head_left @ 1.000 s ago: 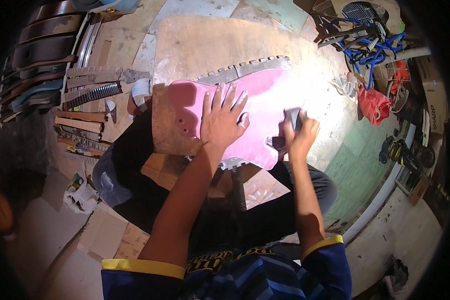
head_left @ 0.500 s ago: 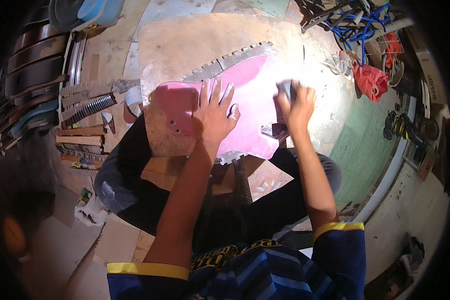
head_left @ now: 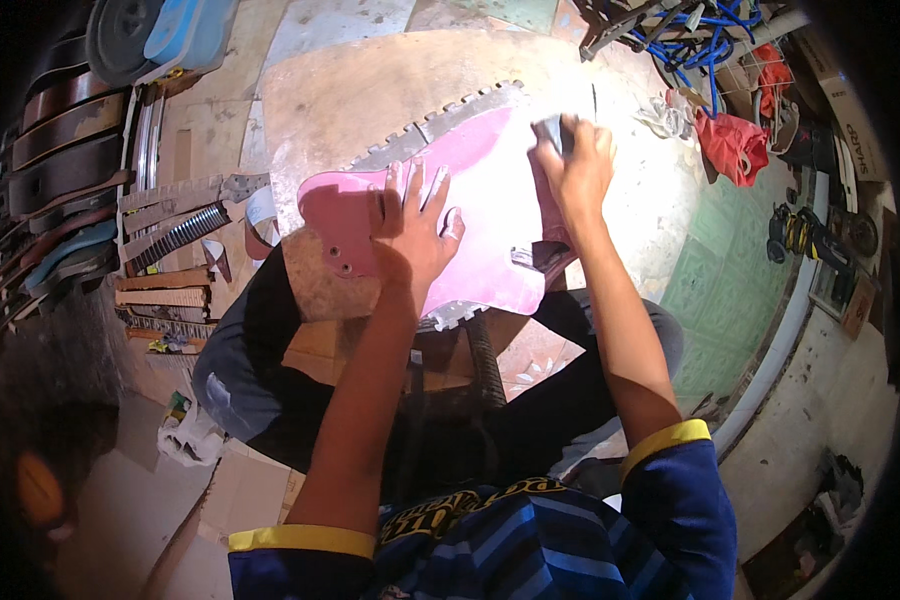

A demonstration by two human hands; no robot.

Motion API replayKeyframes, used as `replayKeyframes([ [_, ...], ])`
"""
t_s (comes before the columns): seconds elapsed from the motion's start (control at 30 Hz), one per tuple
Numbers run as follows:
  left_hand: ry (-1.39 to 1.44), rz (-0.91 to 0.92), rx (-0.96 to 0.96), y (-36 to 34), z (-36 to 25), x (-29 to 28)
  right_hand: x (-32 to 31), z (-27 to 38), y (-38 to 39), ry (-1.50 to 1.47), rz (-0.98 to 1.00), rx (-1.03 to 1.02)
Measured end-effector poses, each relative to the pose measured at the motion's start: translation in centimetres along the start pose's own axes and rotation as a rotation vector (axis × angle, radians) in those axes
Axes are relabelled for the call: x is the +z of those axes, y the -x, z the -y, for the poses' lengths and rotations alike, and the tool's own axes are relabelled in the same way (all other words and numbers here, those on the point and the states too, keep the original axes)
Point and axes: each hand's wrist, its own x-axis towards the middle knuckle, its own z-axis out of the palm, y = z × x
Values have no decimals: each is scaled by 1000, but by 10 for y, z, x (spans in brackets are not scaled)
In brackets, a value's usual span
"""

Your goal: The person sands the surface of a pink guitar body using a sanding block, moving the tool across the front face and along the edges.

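A pink electric guitar body lies flat on a grey foam mat with toothed edges. Under both is a worn wooden board in front of my crossed legs. My left hand rests flat on the body's left half, its dusty fingers spread. Gripped in my right hand is a small grey sanding block, at the far right edge of the body. Strong glare washes out that edge, so I cannot tell whether the block touches it. Two small holes show at the body's left end and a cut-out at its near right.
Guitar necks and other wooden pieces lie at the left, beside a row of dark guitar bodies. Blue cables and a red cloth bag are at the far right. A person's head shows at the lower left.
My right hand has moved farther away and slightly left with the sanding block, along the body's right edge. My left hand stays on the body. The whole view has shifted a little.
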Motion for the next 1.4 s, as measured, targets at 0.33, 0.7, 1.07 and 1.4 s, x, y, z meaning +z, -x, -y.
replayKeyframes([
  [0.33, -32, -12, -6, 0, 1, 3, 11, 8, 4, -30, -24, -10],
  [0.7, 45, 15, -35, 0, 0, 6, 15, 16, -20, 25, -9, -21],
  [1.07, 74, -14, -13, -2, 1, 1, 11, 17, -4, -46, 34, -68],
  [1.4, 49, 10, -13, -2, 0, 0, 18, 27, -15, -8, 46, -106],
])
